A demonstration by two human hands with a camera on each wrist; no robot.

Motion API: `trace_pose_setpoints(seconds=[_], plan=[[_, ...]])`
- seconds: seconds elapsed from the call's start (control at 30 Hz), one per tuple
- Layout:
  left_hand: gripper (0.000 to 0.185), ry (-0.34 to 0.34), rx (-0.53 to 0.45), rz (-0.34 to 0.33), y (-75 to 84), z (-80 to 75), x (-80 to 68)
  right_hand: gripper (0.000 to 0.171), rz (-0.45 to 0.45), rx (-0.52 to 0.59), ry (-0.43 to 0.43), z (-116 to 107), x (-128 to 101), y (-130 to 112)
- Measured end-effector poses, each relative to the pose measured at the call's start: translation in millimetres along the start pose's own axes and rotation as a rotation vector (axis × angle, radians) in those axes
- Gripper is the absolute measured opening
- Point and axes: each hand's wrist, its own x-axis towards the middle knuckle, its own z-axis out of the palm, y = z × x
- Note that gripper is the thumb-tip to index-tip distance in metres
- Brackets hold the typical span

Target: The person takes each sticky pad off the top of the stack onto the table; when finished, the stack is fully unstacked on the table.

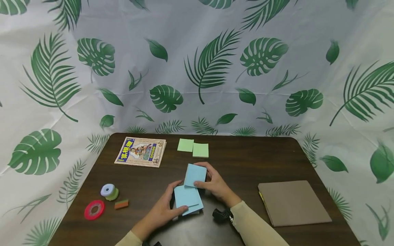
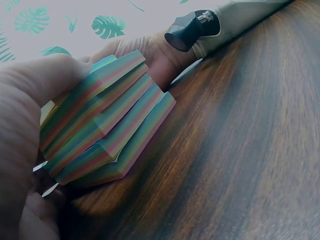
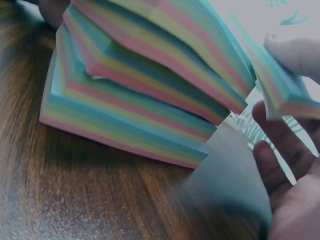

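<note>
Left hand (image 1: 163, 212) gripping multicoloured note block (image 1: 188, 200), resting mid-tabletop (image 1: 240, 171), thumb curling over top. Right hand (image 1: 215, 184) lifting top section (image 1: 195, 175), fingers (image 1: 201, 185) pinching its edge. Two green notes (image 1: 193, 148) lying behind, well apart.

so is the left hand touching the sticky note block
Touching. In the head view the left hand holds the sticky note block, thumb on its blue top sheet; the left wrist view shows the thumb pressed against the striped side.
</note>
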Motion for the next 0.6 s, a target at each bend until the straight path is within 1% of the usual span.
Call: trace_pose_setpoints(seconds=[0.2,0.33,0.47,0.6], plan=[[0.094,-0.002,-0.011,-0.003,-0.3,-0.4,-0.9,0.075,-0.048,0.036,0.119,1,2,1],[0.096,0.000,-0.010,0.000,1.4,-0.5,0.3,0.080,-0.091,0.040,0.207,-2,4,2],[0.096,0.000,-0.006,0.004,0.8,-0.2,0.6,0.085,-0.162,-0.004,0.275,-10,6,4],[0.096,-0.003,0.005,0.003,-0.5,0.2,-0.8,0.081,-0.211,-0.067,0.338,-17,9,6]])
